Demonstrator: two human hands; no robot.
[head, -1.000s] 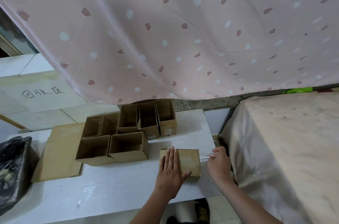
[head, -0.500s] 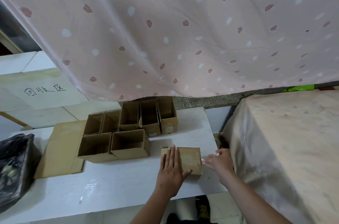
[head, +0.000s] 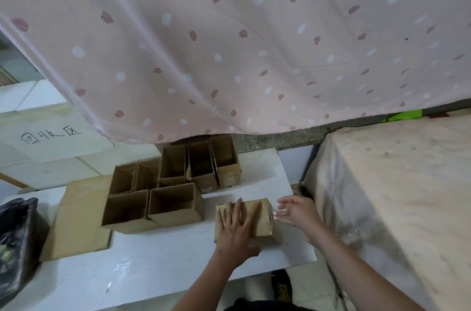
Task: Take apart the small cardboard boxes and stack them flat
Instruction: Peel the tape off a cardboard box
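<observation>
A pink leaf-print curtain (head: 229, 43) hangs across the upper scene, its hem just above the far boxes. To the right stands a cloth-covered bed (head: 397, 196). Below the curtain lies the white counter (head: 158, 267), with a black bag (head: 17, 242) at its left edge and a flat sheet of cardboard (head: 79, 219) beside that.

On the counter's far half stands a cluster of open boxes (head: 173, 183), upright and touching one another, their mouths facing up; none of these looks flattened yet.

The closed box (head: 260, 216) sits near the counter's right front edge, apart from the cluster, with glossy clear tape over its top and right side. The left hand (head: 235, 230) lies flat on its lid, fingers (head: 238, 211) straight and spread, pressing it down. The right hand (head: 297, 214) is just beside the box's right end, loosely spread and gripping nothing; whether its fingertips touch the tape cannot be told.

The box looks light and hollow, stiff along its edges but easy to crush in the panels, and the tape will be slick. The likely job is peeling that tape, so a loose tape end at the right corner seems the place to pinch, while the flat palm keeps the light box from sliding.
</observation>
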